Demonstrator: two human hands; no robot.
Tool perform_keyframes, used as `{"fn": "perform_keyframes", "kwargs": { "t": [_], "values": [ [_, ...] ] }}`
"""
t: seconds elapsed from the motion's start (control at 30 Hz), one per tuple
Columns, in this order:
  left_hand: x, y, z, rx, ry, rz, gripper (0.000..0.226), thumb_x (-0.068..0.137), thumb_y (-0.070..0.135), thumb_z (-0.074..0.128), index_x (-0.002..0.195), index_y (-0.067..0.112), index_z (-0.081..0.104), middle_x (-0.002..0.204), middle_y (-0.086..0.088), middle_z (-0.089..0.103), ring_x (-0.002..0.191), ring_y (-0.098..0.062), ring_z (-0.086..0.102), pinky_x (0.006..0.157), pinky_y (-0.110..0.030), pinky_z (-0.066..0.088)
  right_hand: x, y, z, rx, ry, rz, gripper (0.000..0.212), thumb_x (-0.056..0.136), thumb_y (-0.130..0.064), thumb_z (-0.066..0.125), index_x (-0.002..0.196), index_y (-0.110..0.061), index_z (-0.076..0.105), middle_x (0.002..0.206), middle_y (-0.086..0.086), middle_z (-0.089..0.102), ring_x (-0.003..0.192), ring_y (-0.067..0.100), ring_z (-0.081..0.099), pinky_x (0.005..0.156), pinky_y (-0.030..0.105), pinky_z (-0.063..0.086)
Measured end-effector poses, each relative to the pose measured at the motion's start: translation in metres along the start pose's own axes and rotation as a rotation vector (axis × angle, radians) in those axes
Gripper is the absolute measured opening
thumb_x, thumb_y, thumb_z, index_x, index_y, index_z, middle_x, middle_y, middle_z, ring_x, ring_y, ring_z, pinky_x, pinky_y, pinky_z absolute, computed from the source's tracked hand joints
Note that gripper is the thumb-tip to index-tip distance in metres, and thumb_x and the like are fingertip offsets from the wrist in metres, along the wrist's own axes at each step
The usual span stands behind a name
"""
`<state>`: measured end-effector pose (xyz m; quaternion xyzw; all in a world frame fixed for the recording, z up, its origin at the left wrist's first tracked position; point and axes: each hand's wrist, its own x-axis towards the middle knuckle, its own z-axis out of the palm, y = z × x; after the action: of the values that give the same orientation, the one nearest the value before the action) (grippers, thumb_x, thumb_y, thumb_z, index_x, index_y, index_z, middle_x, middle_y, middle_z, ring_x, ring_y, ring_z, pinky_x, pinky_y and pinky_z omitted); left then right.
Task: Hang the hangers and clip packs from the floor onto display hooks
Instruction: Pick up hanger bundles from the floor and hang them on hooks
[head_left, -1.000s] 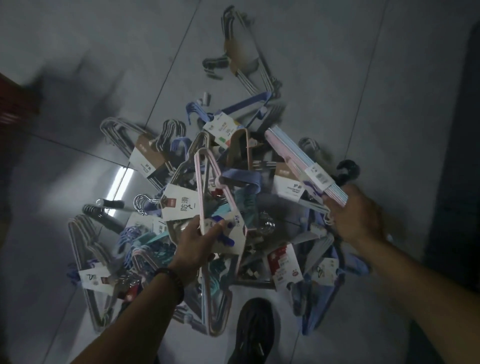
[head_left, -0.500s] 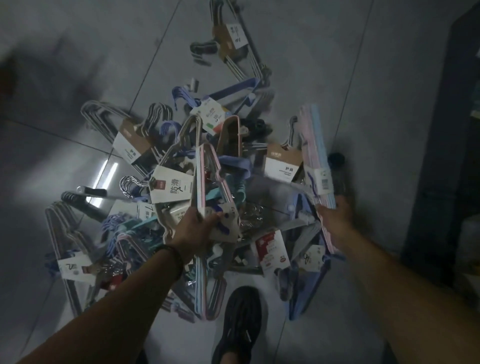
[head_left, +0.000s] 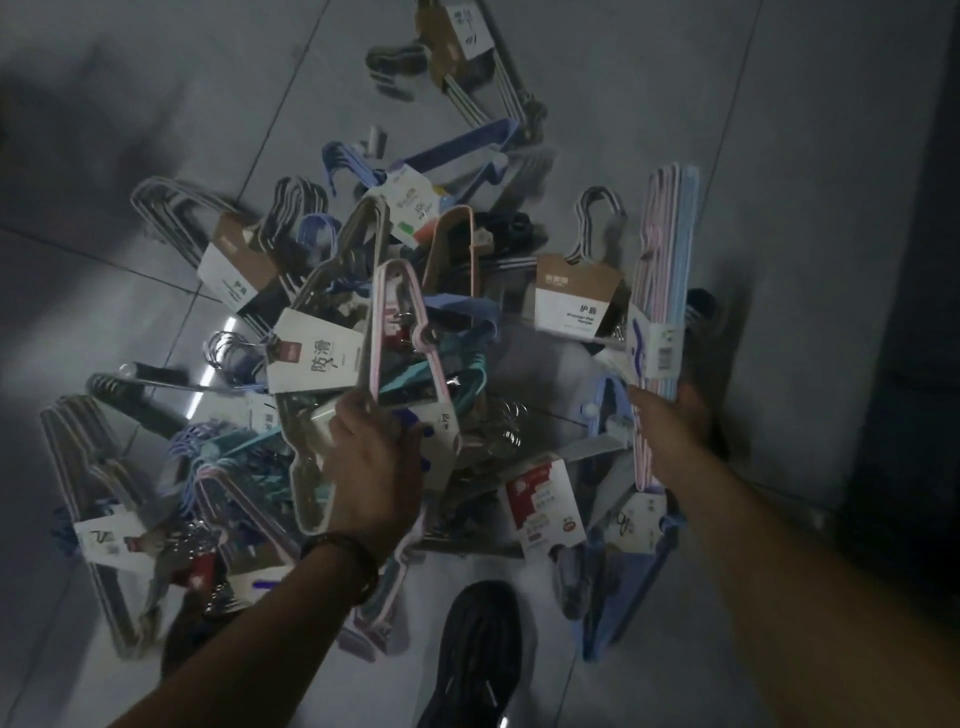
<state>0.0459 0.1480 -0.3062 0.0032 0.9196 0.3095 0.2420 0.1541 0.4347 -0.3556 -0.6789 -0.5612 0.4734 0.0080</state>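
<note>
left hand (head_left: 374, 457) grips pink hanger pack (head_left: 422, 332) | right hand (head_left: 670, 431) grips pastel pack (head_left: 667, 249) (over floor pile (head_left: 311, 358))

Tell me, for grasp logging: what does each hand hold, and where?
Left hand grips pink hanger bundle near its label; right hand, pink-and-blue hanger pack below its label.

Glossy tiled floor (head_left: 649, 78); plastic hangers (head_left: 667, 270); paper labels (head_left: 311, 358); metal hooks (head_left: 228, 351).
</note>
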Motion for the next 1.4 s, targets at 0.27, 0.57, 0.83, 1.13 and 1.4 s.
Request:
{"fn": "perform_keyframes", "kwargs": {
  "t": [0.27, 0.57, 0.83, 1.13, 1.4],
  "values": [
    [0.007, 0.064, 0.044, 0.5, 0.018, 0.45, 0.071, 0.087, 0.027, 0.064, 0.153, 0.022, 0.04, 0.161, -0.021, 0.027, 0.146, -0.045, 0.026, 0.117, -0.065, 0.03, 0.014, -0.021, -0.01, 0.003, -0.065, 0.018, 0.045, 0.083, -0.025, 0.082, 0.125, -0.019, 0.068, 0.116, 0.01, 0.074, 0.098, 0.03, 0.073, 0.079, 0.04, 0.062],
    [0.104, 0.124, 0.18, 0.896, -0.521, 0.693, 0.089, 0.098, 0.033, 0.06, 0.166, 0.032, 0.004, 0.174, -0.002, -0.017, 0.161, -0.033, -0.008, 0.125, -0.056, 0.018, 0.025, 0.031, -0.012, 0.223, -0.017, 0.088, 0.046, 0.07, -0.042, 0.088, 0.109, -0.021, 0.073, 0.096, 0.003, 0.077, 0.091, 0.031, 0.075, 0.081, 0.05, 0.064],
    [0.116, 0.126, 0.224, 1.09, -0.315, 0.747, 0.078, 0.096, 0.04, 0.058, 0.162, 0.039, 0.017, 0.17, -0.019, 0.001, 0.15, -0.049, 0.016, 0.114, -0.058, 0.033, 0.041, 0.052, -0.011, 0.297, 0.032, 0.021, 0.026, 0.086, -0.014, 0.077, 0.11, -0.022, 0.073, 0.096, -0.002, 0.074, 0.088, 0.018, 0.072, 0.08, 0.039, 0.062],
    [0.106, 0.151, 0.211, 0.98, -0.415, 0.87, 0.036, 0.095, 0.035, 0.064, 0.13, 0.028, 0.062, 0.138, -0.009, 0.048, 0.123, -0.035, 0.046, 0.097, -0.048, 0.049, 0.025, 0.026, -0.025, 0.306, 0.071, 0.099, 0.019, 0.086, -0.007, 0.076, 0.099, -0.02, 0.073, 0.093, -0.001, 0.074, 0.084, 0.017, 0.071, 0.08, 0.041, 0.064],
    [0.107, 0.12, 0.216, 0.589, -0.336, 0.746, 0.078, 0.095, 0.026, 0.063, 0.157, 0.034, 0.017, 0.141, -0.007, 0.059, 0.113, -0.035, 0.066, 0.086, -0.045, 0.057, 0.027, 0.002, -0.01, 0.309, 0.083, 0.08, 0.031, 0.081, -0.02, 0.079, 0.111, -0.018, 0.075, 0.103, 0.003, 0.077, 0.088, 0.021, 0.073, 0.079, 0.036, 0.062]
  ]
}}
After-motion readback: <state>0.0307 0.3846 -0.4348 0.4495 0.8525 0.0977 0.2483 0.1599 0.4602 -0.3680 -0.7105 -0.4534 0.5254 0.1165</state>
